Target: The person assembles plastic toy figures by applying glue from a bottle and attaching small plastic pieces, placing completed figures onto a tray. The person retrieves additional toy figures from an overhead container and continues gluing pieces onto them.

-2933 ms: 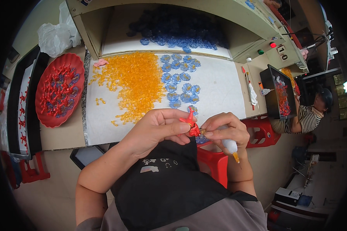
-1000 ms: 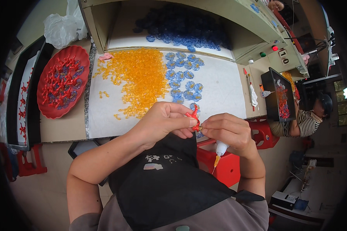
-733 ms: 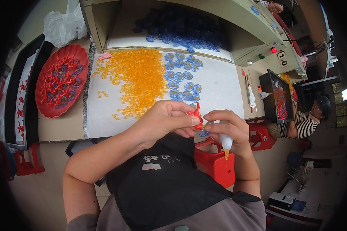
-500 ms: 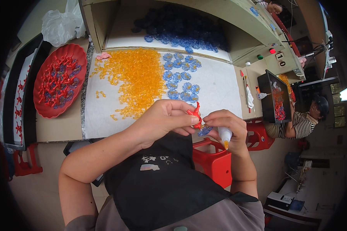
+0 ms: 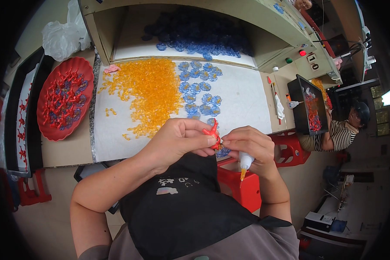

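While we are pinching a red figure (image 5: 210, 136) in our left hand (image 5: 183, 138) by the tabletop's (image 5: 69, 151) near edge, our right hand (image 5: 255, 145) is clasping a bottle (image 5: 246, 160) and partly covering a blue flower (image 5: 223, 152) just beside the figure. Yellow bits (image 5: 158, 93) and loose flowers (image 5: 195, 88) are lying beyond, a red plate (image 5: 52, 136) left, a black bin (image 5: 298, 104) right.

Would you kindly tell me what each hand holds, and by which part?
The left hand pinches a small red plastic figure by its middle; the right hand holds a white amber-tipped bottle by its rear end. What the right fingertips pinch is unclear.
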Motion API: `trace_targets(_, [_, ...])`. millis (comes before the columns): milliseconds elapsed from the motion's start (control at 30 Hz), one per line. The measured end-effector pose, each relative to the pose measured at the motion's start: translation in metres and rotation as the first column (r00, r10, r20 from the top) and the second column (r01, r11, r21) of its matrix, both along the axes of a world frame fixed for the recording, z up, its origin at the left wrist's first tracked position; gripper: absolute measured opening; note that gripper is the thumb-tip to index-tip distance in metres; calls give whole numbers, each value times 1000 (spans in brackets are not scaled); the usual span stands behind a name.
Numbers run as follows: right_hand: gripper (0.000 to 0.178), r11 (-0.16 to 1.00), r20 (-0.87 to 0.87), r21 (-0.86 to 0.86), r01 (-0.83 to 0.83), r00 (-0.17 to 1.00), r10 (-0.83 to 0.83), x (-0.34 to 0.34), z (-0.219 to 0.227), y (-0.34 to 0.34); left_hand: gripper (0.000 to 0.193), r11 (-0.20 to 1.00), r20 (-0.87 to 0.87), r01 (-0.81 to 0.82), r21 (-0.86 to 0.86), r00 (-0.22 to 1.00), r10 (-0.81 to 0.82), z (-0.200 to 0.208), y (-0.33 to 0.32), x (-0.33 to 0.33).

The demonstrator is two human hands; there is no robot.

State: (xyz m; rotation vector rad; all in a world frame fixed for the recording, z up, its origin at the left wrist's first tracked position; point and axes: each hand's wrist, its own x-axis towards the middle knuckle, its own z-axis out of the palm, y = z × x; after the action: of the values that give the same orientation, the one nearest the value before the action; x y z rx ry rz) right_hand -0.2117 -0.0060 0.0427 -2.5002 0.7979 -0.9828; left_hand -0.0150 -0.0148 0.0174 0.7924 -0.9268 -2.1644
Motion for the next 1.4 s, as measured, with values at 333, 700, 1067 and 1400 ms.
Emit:
trace_targets(333, [21,1000,14,0,18,1000,-18,2,-3,2,22,998,-23,15,67,1000,-14,-5,1,0])
trace_targets(700, [21,978,161,210,-3,986,-31,-6,-11,-8,17,995,-58,55,80,997,-51,-3,-8,-5])
trace_targets(1067, [21,791,421,590,-161,897,-132,-16,-36,-18,23,980,-62,120,160,992,-112,0,-17,-11])
trace_targets(1400, [20,753,472,625,-204,868,-156,-12,-47,-20,17,976,7,89,198,996,-92,-2,-18,-8])
